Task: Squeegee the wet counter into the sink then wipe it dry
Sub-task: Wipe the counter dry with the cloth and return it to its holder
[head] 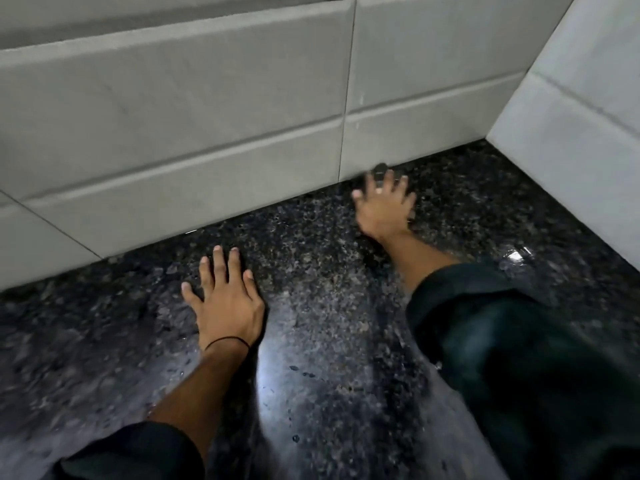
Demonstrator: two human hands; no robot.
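A dark speckled granite counter [311, 341] fills the lower part of the head view, shiny with a film of water and scattered droplets. My left hand [225, 299] lies flat on it at centre left, fingers spread, a thin black band on the wrist. My right hand [382, 206] is stretched farther back, fingers spread and blurred, close to the foot of the tiled wall. A small dark shape under its fingertips is too blurred to identify. Neither hand holds a squeegee or a cloth. No sink is in view.
Pale grey wall tiles [207, 116] run along the back of the counter. A white tiled side wall [571, 133] closes the corner at the right. A bright glint of pooled water [517, 254] lies near that side wall. Dark sleeves cover both forearms.
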